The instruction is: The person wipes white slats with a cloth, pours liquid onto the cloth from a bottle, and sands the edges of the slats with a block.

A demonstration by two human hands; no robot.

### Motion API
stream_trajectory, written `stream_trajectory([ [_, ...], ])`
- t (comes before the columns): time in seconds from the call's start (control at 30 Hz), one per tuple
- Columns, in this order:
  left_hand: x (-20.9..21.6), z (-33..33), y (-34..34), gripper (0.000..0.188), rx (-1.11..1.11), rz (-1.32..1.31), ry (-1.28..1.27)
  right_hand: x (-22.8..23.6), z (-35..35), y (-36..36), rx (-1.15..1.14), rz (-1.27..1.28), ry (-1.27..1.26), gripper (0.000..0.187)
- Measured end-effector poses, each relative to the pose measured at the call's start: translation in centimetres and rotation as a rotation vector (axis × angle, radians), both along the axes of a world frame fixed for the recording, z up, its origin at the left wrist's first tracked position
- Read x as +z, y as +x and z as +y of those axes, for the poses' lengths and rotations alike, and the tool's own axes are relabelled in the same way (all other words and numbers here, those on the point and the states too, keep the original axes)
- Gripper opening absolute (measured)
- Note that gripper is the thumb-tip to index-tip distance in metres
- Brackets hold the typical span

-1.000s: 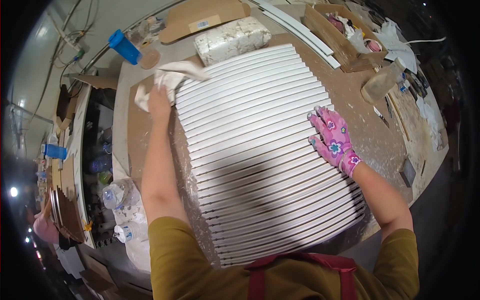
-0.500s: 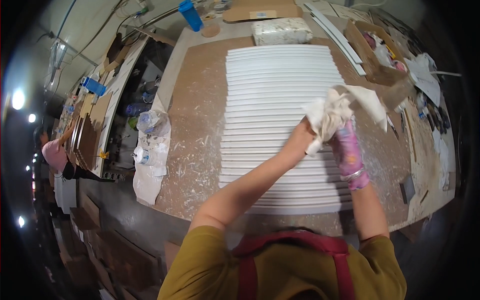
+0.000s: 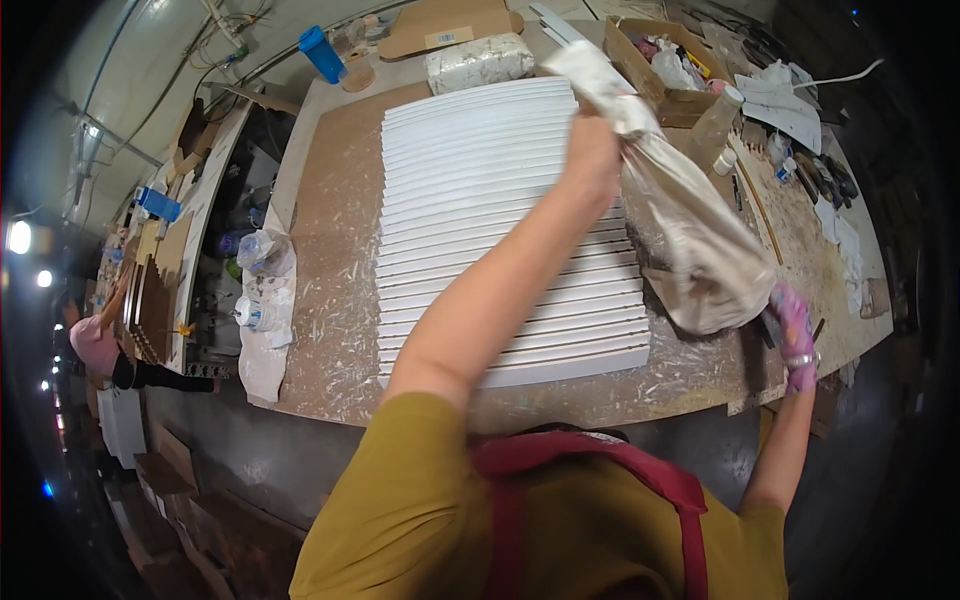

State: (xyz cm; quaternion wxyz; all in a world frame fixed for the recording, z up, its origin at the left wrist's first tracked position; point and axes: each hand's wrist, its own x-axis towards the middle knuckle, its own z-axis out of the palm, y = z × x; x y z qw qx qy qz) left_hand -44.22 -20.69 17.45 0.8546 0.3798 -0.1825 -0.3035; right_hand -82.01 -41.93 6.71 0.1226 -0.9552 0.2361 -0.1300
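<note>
A cream cloth (image 3: 690, 230) is stretched out between my two hands, over the right side of the worktable. My bare left hand (image 3: 594, 155) is closed round its upper end, above the right edge of a row of white strips (image 3: 490, 230). Low on the right, my right hand (image 3: 792, 310), in a pink patterned glove, holds the opposite end near the table's front edge; its fingers are partly hidden by the cloth. The white strips lie side by side on a brown board (image 3: 335, 200) spattered with white.
A white-wrapped block (image 3: 480, 64) sits behind the strips, with a blue cup (image 3: 320, 55) farther left. At the back right stands a cardboard box (image 3: 655, 75) of odds and ends, near a clear bottle (image 3: 715, 125). A person in pink (image 3: 92, 340) works at another bench, far left.
The bunched cloth has been pulled out long. My left hand has moved up and away, my right hand down and to the right. The whole view has shifted.
</note>
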Motion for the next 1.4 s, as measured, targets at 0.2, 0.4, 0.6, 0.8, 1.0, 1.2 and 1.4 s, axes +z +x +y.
stream_trajectory([
  [0.2,2.4,-6.1,-10.0,0.022,-0.663,-1.076,0.241,6.1,8.0,4.9,-0.052,-0.871,0.718,0.053],
  [0.4,7.4,-4.3,-9.6,0.031,-0.594,-1.065,-0.12,1.0,2.0,-1.1,0.14,0.105,0.606,0.027],
  [0.6,-0.4,-1.8,1.8,0.049,-0.005,-1.014,0.444,8.0,0.9,1.3,0.275,-0.749,0.59,0.048],
  [0.8,-10.0,-0.6,-10.4,0.091,-0.692,-0.668,0.076,10.6,6.0,10.2,0.554,-0.609,-0.111,0.05],
  [1.0,-7.2,-3.3,-12.0,0.025,-0.69,0.22,0.01,9.7,0.9,2.8,0.19,-0.958,0.599,0.049],
  [1.2,-2.9,-3.9,-9.5,0.023,-0.904,0.359,0.172,6.6,3.6,1.4,-0.157,-0.508,0.408,0.052],
  [1.4,-2.3,-9.4,-14.6,0.018,-1.134,0.309,0.026,-1.9,6.2,0.8,-0.089,-0.748,1.861,0.059],
])
